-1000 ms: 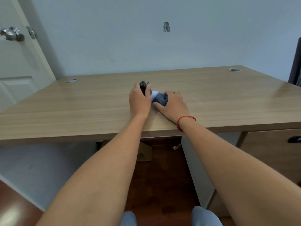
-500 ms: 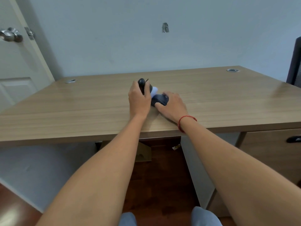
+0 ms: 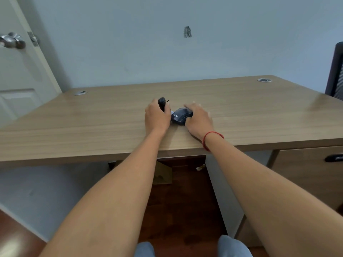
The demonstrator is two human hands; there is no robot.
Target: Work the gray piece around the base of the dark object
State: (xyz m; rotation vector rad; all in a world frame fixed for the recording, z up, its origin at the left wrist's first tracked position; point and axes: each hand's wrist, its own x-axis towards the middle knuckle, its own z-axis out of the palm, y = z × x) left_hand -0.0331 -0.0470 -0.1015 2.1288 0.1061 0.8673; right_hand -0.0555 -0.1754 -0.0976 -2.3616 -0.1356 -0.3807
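- Nearest, at the bottom edge, 2 knees in light blue trousers [image 3: 144,249] show above a dark reddish wooden floor [image 3: 178,210].
- 2 bare forearms reach up and forward from there; the right one wears a thin red string bracelet [image 3: 208,138] at the wrist.
- Under the desk, in the leg gap, a piece of brown cardboard [image 3: 163,175] stands against the shadow, and a small scrap lies on the floor just to its right.
- To the right, below the desktop, a wooden drawer front [image 3: 306,173] carries a black handle [image 3: 333,158].
- The light wooden desk [image 3: 92,127] takes up the middle of the view, and both hands rest on it close to the front edge.
- The left hand [image 3: 156,118] has its fingers curled round a small black object [image 3: 162,103], holding it upright; a thin dark cord or tab sticks out near its top (I cannot tell what the object is).
- The right hand [image 3: 199,118] lies beside and partly over a black computer mouse [image 3: 181,115], thumb against its near right side, fingers curved along its far side; its grasp looks light and rather blurred.
- The mouse sits flat on the desktop between the 2 hands, pale lettering on its left end, and a bit of something pale blue shows just beside it, next to the left hand.
- Farther back, 2 round cable grommets [image 3: 264,80] sit at the rear corners.
- Behind stands a pale blue wall with a small grey mark [image 3: 187,31]; a white door with a metal knob [image 3: 13,40] is at left, a dark chair back [image 3: 336,71] at right.
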